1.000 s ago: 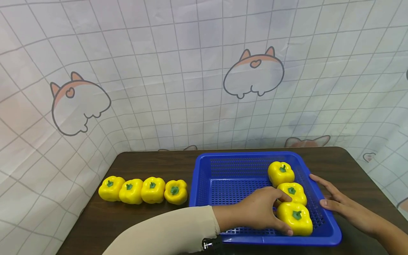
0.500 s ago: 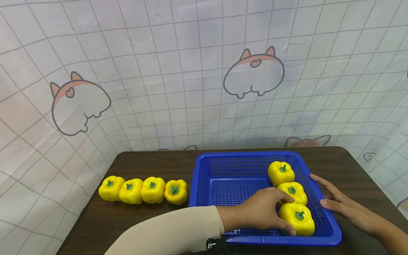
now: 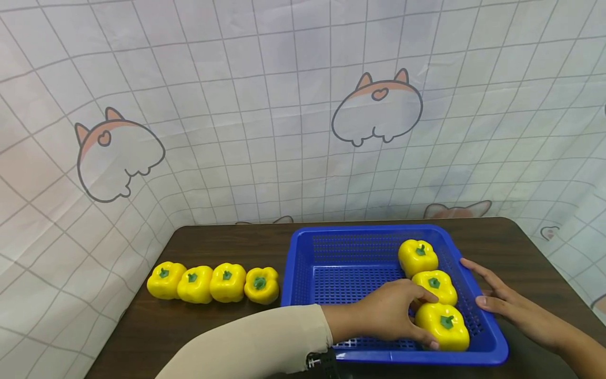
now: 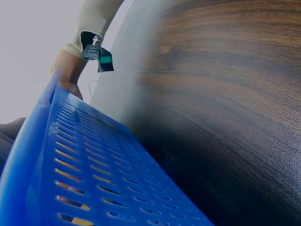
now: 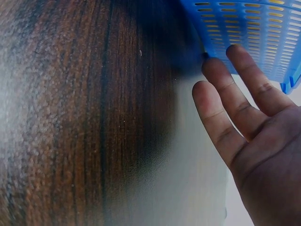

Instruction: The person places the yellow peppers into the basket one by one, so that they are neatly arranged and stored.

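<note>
My left hand (image 3: 385, 313) reaches into the blue plastic basket (image 3: 300, 263), its thumb and fingers curled on the left side of a yellow bell pepper (image 3: 442, 329). That bell pepper sits in the near right corner, its green stem up. Behind it a second yellow bell pepper (image 3: 440, 288) and a third yellow bell pepper (image 3: 417, 258) line the basket's right side. Outside that side, my right hand (image 3: 518, 313) rests its fingertips at the rim. The right wrist view shows straight fingers (image 5: 251, 77) against the slotted wall.
Several yellow bell peppers (image 3: 227, 282) stand in a row left of the basket on the dark wooden table (image 3: 227, 239). A white grid-patterned cloth (image 3: 265, 131) hangs behind the table. In the left wrist view, the slotted basket wall (image 4: 103, 160) rises beside the tabletop.
My left hand and the nearest bell pepper have shifted slightly right, toward the basket's right wall. My right hand stays at the rim.
</note>
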Motion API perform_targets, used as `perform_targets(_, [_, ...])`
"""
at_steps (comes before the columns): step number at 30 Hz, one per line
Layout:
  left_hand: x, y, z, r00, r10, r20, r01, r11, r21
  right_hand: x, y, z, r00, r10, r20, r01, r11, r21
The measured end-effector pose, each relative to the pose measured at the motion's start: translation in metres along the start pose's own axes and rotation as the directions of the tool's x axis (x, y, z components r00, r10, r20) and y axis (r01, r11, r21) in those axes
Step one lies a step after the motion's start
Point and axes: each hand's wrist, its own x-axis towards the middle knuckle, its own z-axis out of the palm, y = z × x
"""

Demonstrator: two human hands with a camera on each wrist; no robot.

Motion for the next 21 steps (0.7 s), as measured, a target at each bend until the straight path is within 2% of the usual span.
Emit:
perform_targets(5, [-0.0010, -0.0021, -0.0014, 0.999, 0.048, 0.022, -0.048, 0.999, 0.013, -0.0002, -0.0026, 0.0011, 1.000, -0.009, 0.019, 0.009, 1.000, 0.027])
perform_targets(7, [-0.0007, -0.0020, -0.0010, 0.998, 0.050, 0.025, -0.050, 0.999, 0.019, -0.0004, -0.0043, 0.0018, 1.000, 0.001, 0.015, -0.001, 1.000, 0.028])
perform_targets(15, [0.0043, 0.0013, 0.0054, 1.000, -0.014, 0.015, 0.013, 0.998, 0.066, -0.0003, -0.0045, 0.0023, 1.000, 0.006, 0.015, -0.006, 1.000, 0.015])
perform_targets(21, [0.0074, 0.0018, 0.0083, 0.998, -0.061, 0.001, 0.061, 0.998, 0.027, -0.0002, -0.0023, 0.0011, 1.000, -0.002, 0.010, 0.002, 1.000, 0.006])
